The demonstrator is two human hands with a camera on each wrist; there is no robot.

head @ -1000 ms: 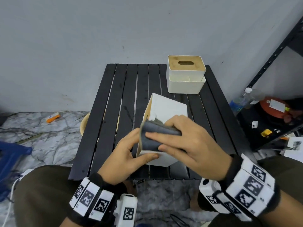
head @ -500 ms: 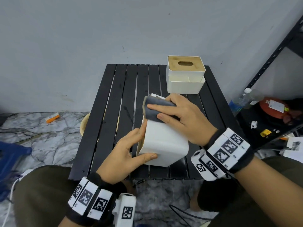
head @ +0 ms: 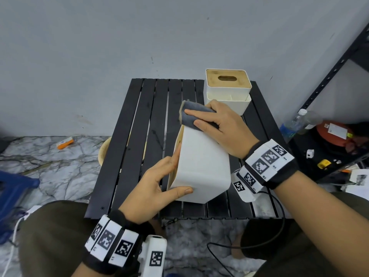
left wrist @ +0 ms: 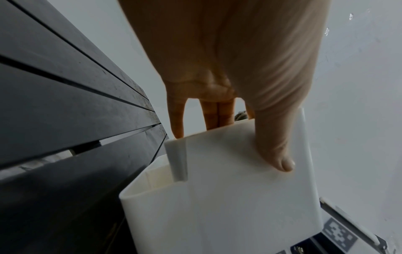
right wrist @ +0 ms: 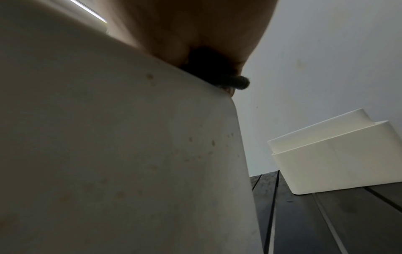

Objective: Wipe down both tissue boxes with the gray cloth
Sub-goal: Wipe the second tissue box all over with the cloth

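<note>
A: Near box (head: 199,166), where and which way?

B: On the slatted table (head: 127,156), front-middle, tipped on its side. Long axis runs near to far, leaning a bit left at the far end. Open, lidless side faces left; a broad white side faces up.

A: Left hand (head: 153,184)?

B: Clamps the near left corner. Thumb lies flat on the near end face, fingers straight along the open left rim. Left wrist view shows the same: thumb on white plastic, fingers (left wrist: 178,123) past the edge.

A: Right hand (head: 223,128)?

B: Fingers nearly straight, pressing the cloth (head: 191,116) flat on the box's far top edge. Not curled round it.

A: Second box (head: 227,90)?

B: Upright at the far right of the table, wooden lid with slot facing up, untouched.

A: Change from a second ago?

B: Right hand and cloth went from the near end of the top face to the far end. Half a second ago almost there already. Box and left hand barely shifted.
</note>
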